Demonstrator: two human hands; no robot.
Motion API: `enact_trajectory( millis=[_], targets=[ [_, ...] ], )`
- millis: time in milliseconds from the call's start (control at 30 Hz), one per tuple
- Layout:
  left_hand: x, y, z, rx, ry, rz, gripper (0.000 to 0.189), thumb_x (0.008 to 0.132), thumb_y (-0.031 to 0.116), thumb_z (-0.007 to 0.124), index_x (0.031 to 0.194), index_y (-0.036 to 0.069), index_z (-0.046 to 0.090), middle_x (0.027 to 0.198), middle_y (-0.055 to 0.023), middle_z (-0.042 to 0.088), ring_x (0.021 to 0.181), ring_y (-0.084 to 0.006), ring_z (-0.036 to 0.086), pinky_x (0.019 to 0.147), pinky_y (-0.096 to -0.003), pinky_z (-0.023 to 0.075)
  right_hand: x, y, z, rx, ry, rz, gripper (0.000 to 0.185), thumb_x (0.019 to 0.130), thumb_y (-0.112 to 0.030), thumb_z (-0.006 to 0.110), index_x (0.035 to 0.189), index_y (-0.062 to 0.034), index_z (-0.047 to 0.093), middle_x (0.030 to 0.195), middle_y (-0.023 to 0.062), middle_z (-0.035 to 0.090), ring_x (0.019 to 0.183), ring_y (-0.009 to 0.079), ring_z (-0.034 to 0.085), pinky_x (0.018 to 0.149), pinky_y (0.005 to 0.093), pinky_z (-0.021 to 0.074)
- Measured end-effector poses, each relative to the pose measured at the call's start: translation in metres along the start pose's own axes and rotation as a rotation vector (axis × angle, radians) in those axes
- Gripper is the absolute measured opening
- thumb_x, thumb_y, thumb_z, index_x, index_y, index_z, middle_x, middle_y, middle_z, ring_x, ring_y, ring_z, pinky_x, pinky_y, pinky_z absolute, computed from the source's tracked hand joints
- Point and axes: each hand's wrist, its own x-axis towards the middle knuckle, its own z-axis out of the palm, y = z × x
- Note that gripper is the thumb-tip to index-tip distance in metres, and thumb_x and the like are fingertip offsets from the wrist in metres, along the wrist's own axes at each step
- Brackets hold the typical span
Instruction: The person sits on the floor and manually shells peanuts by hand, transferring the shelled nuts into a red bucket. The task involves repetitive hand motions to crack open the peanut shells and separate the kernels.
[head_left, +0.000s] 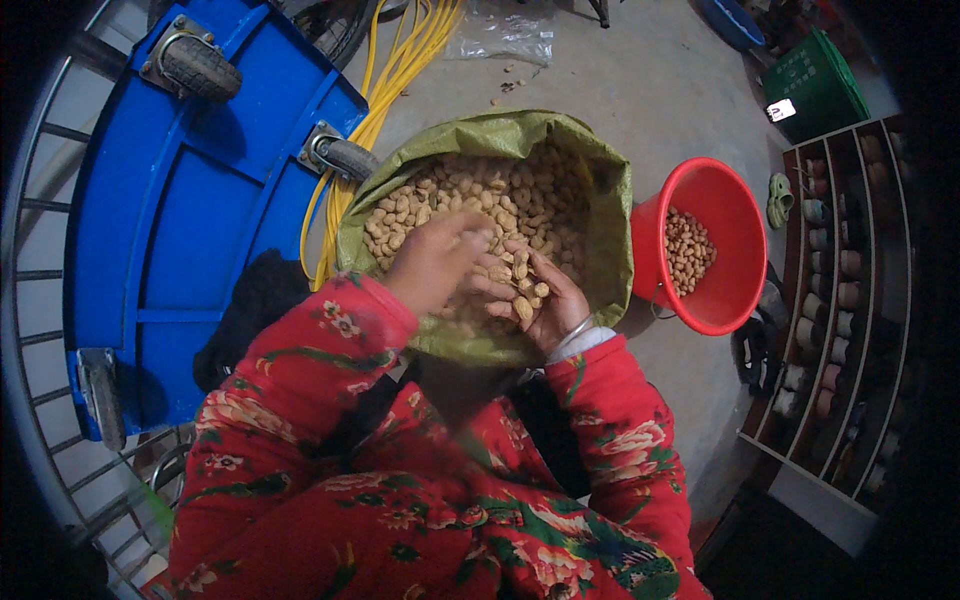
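Observation:
A green woven sack (610, 217) with a rolled-back rim stands in front of me, holding many unshelled peanuts (397, 214). My right hand (551, 300), a bangle at its wrist, is palm up over the sack with several peanuts in its palm and on its fingers. Close beside it on the left, my left hand (442, 259) is slightly blurred, its fingers spread over the peanuts; whether it holds one is hidden. To the right of the sack, a red plastic bucket (646, 247) contains peanuts or peanut kernels (688, 251), smaller-looking than those in the sack.
An upturned blue platform with caster wheels (199, 232) lies left, beside yellow hoses or cables (386, 105). A clear plastic bag (499, 37) lies beyond the sack. At right are a green bin (817, 82), green clogs (780, 201) and a shoe rack (840, 300).

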Motion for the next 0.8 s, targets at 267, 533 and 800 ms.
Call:
enact_trajectory(
  millis=[267, 533, 800],
  targets=[
    [-0.001, 0.001, -0.006, -0.570, -0.015, -0.481, 0.019, 0.084, 0.017, 0.043, 0.098, 0.005, 0.048, 0.074, -0.0012, 0.048, 0.061, -0.0075, 0.047, 0.047, -0.0203, 0.0399, 0.001, 0.003, 0.000, -0.070, 0.010, -0.108, 0.037, 0.082, -0.021, 0.040, 0.114, -0.0032, 0.035, 0.111, 0.0180, 0.045, 0.099, 0.0306, 0.047, 0.078, 0.0381, 0.0413],
    [-0.010, 0.009, 0.006, 0.213, -0.060, 0.095, 0.021, 0.080, 0.013, 0.048, 0.098, 0.002, 0.050, 0.094, -0.0099, 0.051, 0.080, -0.0223, 0.055, 0.073, -0.0287, 0.0424, 0.007, 0.005, -0.006, 0.100, 0.062, -0.006, 0.030, 0.085, -0.016, 0.033, 0.109, 0.0010, 0.040, 0.103, 0.0168, 0.050, 0.092, 0.0284, 0.052, 0.074, 0.0410, 0.0471],
    [-0.018, 0.013, 0.017, 0.527, -0.251, 0.155, 0.031, 0.076, 0.012, 0.049, 0.106, 0.010, 0.046, 0.102, -0.0089, 0.047, 0.081, -0.0278, 0.054, 0.064, -0.0338, 0.0454, 0.005, 0.013, -0.013, -0.029, 0.161, 0.024, 0.030, 0.084, -0.019, 0.038, 0.109, -0.0030, 0.039, 0.103, 0.0146, 0.048, 0.093, 0.0290, 0.049, 0.073, 0.0441, 0.0440]
  ],
)
